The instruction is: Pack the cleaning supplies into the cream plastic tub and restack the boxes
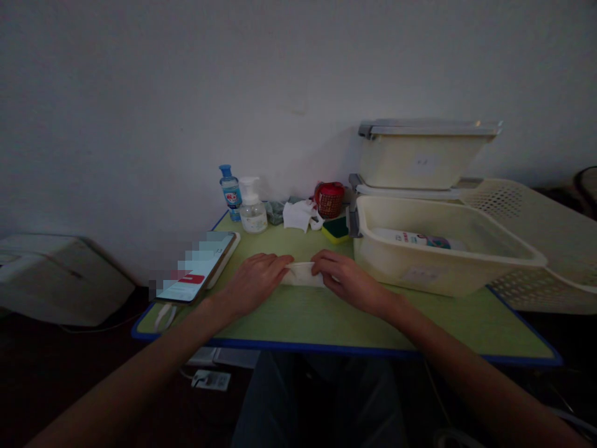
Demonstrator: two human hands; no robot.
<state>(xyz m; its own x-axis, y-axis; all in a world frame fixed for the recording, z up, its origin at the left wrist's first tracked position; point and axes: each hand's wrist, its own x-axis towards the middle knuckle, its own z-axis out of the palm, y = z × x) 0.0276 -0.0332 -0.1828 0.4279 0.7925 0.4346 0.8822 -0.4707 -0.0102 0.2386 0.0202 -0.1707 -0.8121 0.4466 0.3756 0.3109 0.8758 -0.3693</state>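
In the middle of the green table, a white folded cloth (302, 274) forms a low, narrow strip, soft-looking and slightly creased. My left hand (262, 277) pinches its left end, fingers closed over the top edge. At the right end, my right hand (344, 277) grips it the same way, with fingers bent. Parts of both ends are hidden under my fingers. Behind my right hand lies a green and yellow sponge (336, 231). Whether the cloth is a single piece or several layers, I cannot tell.
A tablet (198, 267) leans at the table's left. Behind stand a blue bottle (230, 196), a pump bottle (253, 211), crumpled white tissue (298, 214) and a red woven container (330, 200). At right are an open cream bin (433, 274) holding a white bottle (410, 238), a lidded box (420, 155) and a perforated basket (559, 230).
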